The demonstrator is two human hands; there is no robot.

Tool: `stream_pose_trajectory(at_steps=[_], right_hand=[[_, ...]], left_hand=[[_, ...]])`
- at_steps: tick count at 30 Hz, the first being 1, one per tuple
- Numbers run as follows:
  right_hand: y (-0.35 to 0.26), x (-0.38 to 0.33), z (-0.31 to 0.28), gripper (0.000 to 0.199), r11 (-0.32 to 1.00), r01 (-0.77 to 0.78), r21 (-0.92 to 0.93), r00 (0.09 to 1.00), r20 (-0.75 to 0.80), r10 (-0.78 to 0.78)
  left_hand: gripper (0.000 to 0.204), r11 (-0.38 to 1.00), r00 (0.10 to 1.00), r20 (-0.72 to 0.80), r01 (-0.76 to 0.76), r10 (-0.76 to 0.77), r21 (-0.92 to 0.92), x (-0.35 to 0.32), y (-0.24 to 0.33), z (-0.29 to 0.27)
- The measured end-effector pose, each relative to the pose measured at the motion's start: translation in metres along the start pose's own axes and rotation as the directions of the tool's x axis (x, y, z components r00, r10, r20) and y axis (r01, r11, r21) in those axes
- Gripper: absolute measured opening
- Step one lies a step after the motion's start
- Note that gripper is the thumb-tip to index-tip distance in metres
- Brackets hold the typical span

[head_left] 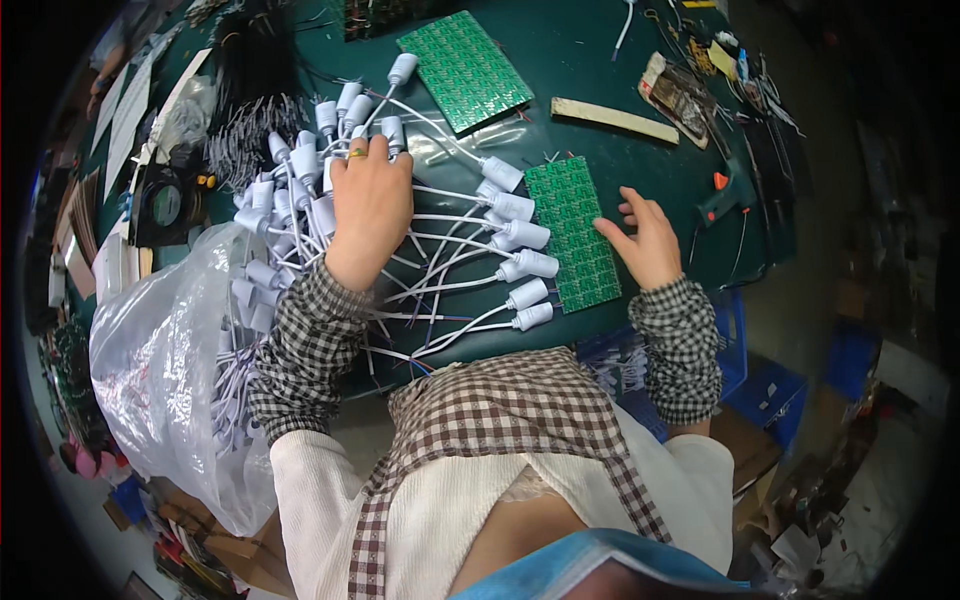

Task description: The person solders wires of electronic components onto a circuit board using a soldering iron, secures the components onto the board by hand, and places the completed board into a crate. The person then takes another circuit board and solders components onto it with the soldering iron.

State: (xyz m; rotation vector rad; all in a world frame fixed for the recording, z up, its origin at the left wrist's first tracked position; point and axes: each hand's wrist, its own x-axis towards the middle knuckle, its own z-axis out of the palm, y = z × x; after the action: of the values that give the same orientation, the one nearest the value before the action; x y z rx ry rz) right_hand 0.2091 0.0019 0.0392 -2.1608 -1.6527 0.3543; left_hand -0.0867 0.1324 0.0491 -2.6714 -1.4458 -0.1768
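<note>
My left hand (373, 205), with a yellow ring, reaches into a heap of white lamp sockets (303, 160) with white cables. Its fingers bend down among the sockets and their tips are hidden, so whether they grip one does not show. Just beyond the fingertips is one socket (393, 132). Over on the right, my right hand (648, 240) is open, thumb and fingers apart, holding nothing. Its thumb is at the right edge of a green circuit board panel (578, 235). Several sockets (520, 236) lie in a column along that panel's left side, cables running left.
Another green panel (466, 70) lies farther back, near a pale strip (614, 121). A glue gun (724, 195) is at the right table edge. Black wires (250, 90) are bundled at the back left. A clear plastic bag (165, 350) with more sockets hangs at the left front.
</note>
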Motion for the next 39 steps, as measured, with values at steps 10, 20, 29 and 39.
stream_pose_trajectory(at_steps=[10, 20, 29, 39], right_hand=[[0.015, 0.018, 0.014, 0.042, 0.890, -0.195, 0.413, 0.953, 0.296, 0.072], [0.024, 0.035, 0.016, 0.040, 0.843, -0.163, 0.512, 0.957, 0.292, 0.008], [0.015, 0.038, 0.010, 0.037, 0.850, -0.092, 0.519, 0.964, 0.260, -0.054], [0.005, 0.055, 0.021, 0.054, 0.866, -0.092, 0.492, 0.957, 0.285, -0.060]], left_hand=[[0.018, 0.891, 0.939, -0.033, -0.336, 0.342, -0.305, 0.032, 0.032, 0.013], [0.014, 0.808, 0.982, 0.122, -0.044, 0.142, -0.587, 0.008, 0.037, -0.015], [0.032, 0.742, 0.987, 0.155, 0.079, 0.034, -0.665, 0.043, 0.047, 0.000], [0.032, 0.500, 0.879, 0.459, 0.340, 0.133, -0.797, 0.059, 0.059, 0.045]])
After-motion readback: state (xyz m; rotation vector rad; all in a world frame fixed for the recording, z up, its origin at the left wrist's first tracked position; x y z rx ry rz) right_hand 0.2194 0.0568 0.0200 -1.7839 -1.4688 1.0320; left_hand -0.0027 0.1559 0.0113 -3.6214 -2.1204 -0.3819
